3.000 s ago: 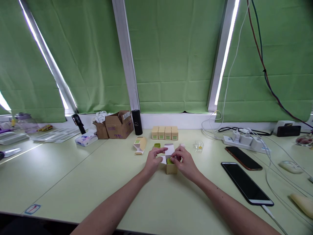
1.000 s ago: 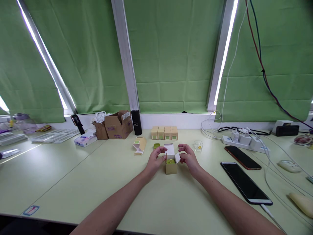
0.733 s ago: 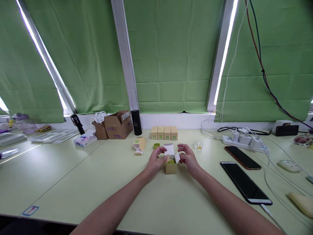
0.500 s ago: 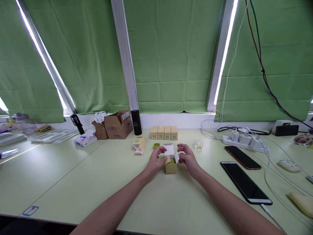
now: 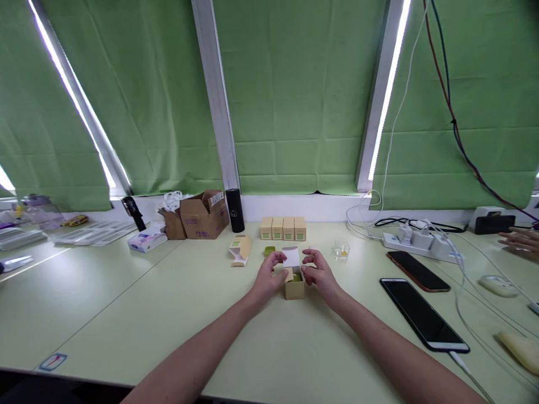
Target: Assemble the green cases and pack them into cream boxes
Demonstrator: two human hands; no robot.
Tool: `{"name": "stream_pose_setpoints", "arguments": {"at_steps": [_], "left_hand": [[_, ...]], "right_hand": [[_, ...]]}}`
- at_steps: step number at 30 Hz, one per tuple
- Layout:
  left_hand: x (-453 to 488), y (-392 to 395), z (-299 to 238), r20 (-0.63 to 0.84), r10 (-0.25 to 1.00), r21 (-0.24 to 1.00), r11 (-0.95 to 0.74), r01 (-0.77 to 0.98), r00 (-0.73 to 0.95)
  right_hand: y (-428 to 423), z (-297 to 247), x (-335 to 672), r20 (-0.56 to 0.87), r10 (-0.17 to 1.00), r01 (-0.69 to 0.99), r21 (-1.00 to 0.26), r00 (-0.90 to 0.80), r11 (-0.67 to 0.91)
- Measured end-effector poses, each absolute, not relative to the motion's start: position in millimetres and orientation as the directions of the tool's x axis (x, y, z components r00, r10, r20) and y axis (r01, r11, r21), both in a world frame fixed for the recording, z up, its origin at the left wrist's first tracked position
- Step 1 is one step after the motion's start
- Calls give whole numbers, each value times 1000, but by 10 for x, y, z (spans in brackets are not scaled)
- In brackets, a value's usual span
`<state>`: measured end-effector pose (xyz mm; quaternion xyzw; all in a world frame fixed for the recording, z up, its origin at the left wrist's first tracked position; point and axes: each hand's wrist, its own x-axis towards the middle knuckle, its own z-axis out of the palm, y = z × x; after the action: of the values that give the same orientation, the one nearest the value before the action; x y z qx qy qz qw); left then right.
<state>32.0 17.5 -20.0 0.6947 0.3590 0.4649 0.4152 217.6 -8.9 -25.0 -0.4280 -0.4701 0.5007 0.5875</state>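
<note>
A small tan cardboard box stands on the table in front of me, its white-lined lid raised at the back. Something green shows inside it. My left hand grips the box's left side, with the thumb at the small left flap. On the other side, my right hand is closed at the box's right upper edge, fingers curled against it. A green piece lies just behind my left hand. To the right rests a clear little container with something yellow in it.
Several closed tan boxes stand in a row behind. An opened carton piece lies left of them, near a black cylinder and a brown carton. Phones, cables and a power strip occupy the right. Another person's hand shows there.
My right fingers have moved slightly left against the box, and its white right flap no longer stands out. My left hand stays put. Another person's hand has appeared at the right edge.
</note>
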Motion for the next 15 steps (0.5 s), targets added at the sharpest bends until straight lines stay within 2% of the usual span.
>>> {"name": "stream_pose_setpoints", "arguments": {"at_steps": [15], "left_hand": [[333, 148, -202, 368, 880, 904, -414, 105, 301]], "right_hand": [[-44, -350, 2134, 118, 992, -150, -981, 46, 124]]}}
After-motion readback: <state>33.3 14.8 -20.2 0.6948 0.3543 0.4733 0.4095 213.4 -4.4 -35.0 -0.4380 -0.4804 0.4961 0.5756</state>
